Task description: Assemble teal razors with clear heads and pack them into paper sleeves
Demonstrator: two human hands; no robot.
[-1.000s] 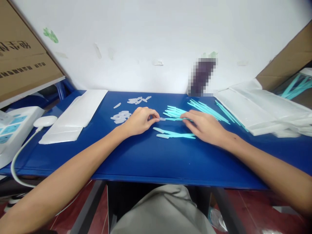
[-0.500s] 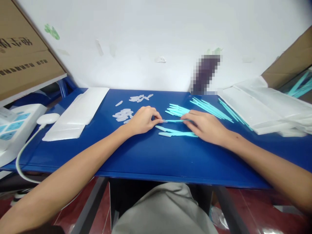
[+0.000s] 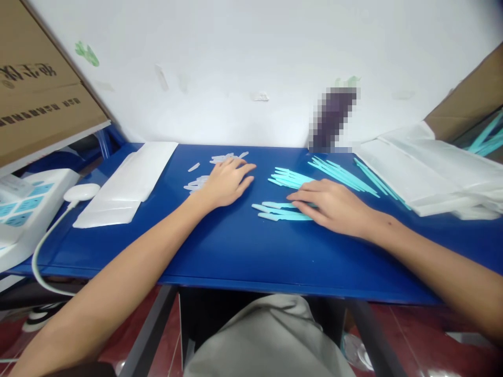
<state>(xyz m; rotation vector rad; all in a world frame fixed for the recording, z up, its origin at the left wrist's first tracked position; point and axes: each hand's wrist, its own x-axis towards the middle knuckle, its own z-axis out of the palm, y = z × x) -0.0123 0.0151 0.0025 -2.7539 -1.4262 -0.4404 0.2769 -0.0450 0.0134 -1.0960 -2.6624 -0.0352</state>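
Note:
My left hand (image 3: pixel 228 183) is over the small clear plastic caps (image 3: pixel 195 184), fingers apart, with nothing visible in it. More clear caps (image 3: pixel 220 157) lie just behind it. My right hand (image 3: pixel 328 204) has its fingers closed on a thin turquoise stick (image 3: pixel 274 204), low over the blue table. Two more turquoise sticks (image 3: pixel 271 215) with pale capped tips lie right beside it. A pile of turquoise sticks (image 3: pixel 288 177) is just behind my right hand, and another bundle (image 3: pixel 341 175) lies further right.
White sheets (image 3: pixel 129 183) lie on the left of the blue table (image 3: pixel 251 256). A white power strip (image 3: pixel 35 209) with a cable is at the far left. Clear plastic bags (image 3: pixel 428 173) are piled at the right. Cardboard boxes (image 3: pixel 43 89) stand at both sides.
My left hand has let go of the stick's tip, moved back over the clear caps and opened. My right hand has brought the stick slightly nearer, beside the two front sticks.

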